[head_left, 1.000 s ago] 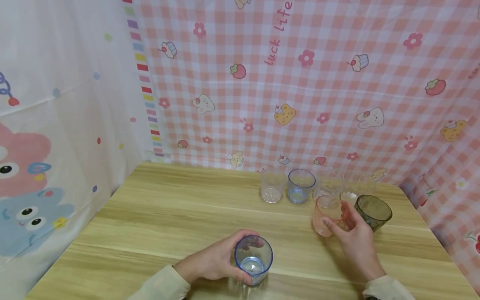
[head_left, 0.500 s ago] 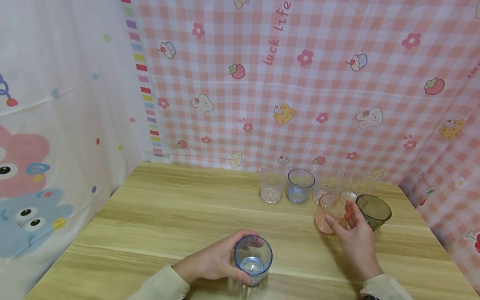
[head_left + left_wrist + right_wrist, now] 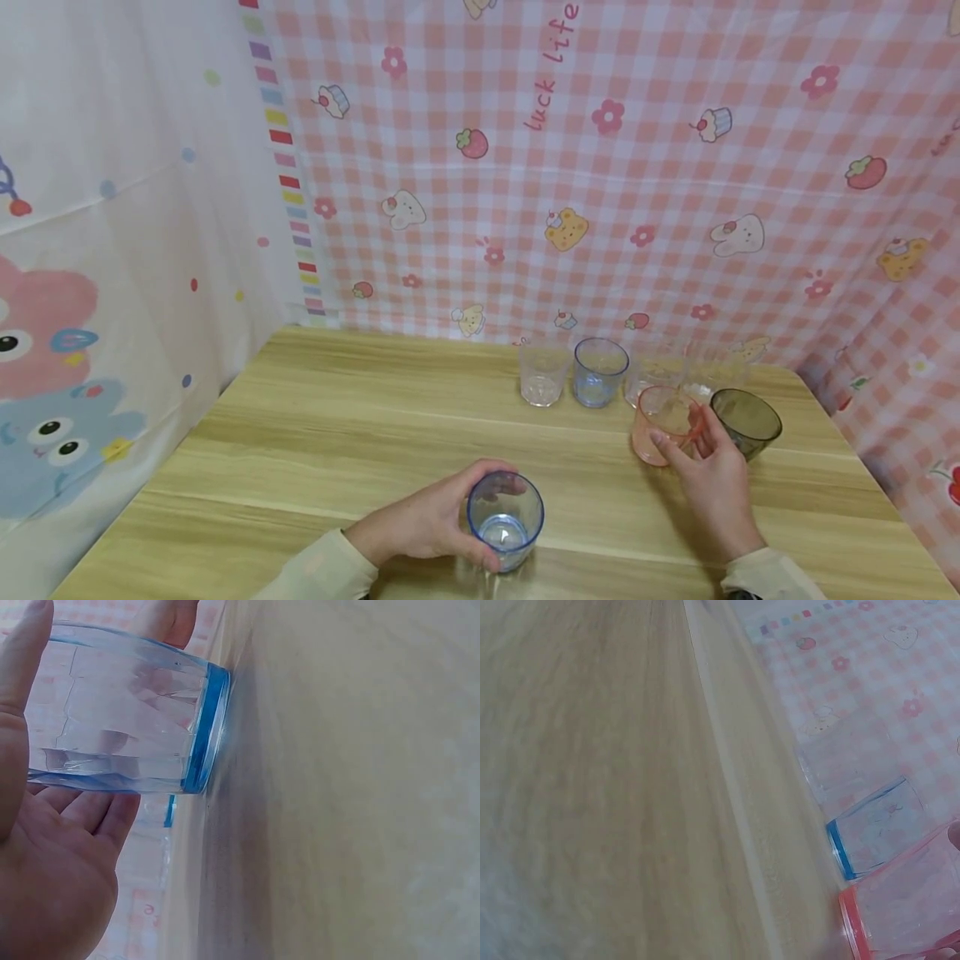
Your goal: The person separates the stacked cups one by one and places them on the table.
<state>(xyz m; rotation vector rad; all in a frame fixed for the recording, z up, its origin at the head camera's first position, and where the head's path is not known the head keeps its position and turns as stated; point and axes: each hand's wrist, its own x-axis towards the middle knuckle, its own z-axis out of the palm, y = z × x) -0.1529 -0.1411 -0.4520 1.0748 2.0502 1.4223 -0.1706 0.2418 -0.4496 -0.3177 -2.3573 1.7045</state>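
My left hand [image 3: 450, 521] grips a clear blue-tinted glass [image 3: 506, 546] near the front of the table, mouth up. In the left wrist view the base of this glass [image 3: 206, 731] is right at the tabletop, thumb and fingers on opposite sides. Farther right, my right hand [image 3: 712, 483] holds an orange-pink glass [image 3: 648, 437] near its rim, thumb on the near side. Its reddish base [image 3: 853, 922] shows low in the right wrist view, where most of the hand is out of frame. A smoky brown glass [image 3: 748, 425] stands just right of the fingers.
Along the back of the wooden table [image 3: 337, 417] stand a clear glass [image 3: 542, 379], a second blue glass [image 3: 600, 379] and more clear glasses [image 3: 645, 383]. Behind them hangs a pink checked cloth [image 3: 435, 267]; a white printed cloth [image 3: 150, 250] hangs at the left.
My right hand has shifted the orange-pink glass a little to the right and back, closer to the brown glass. The left hand and its blue glass have stayed in place.
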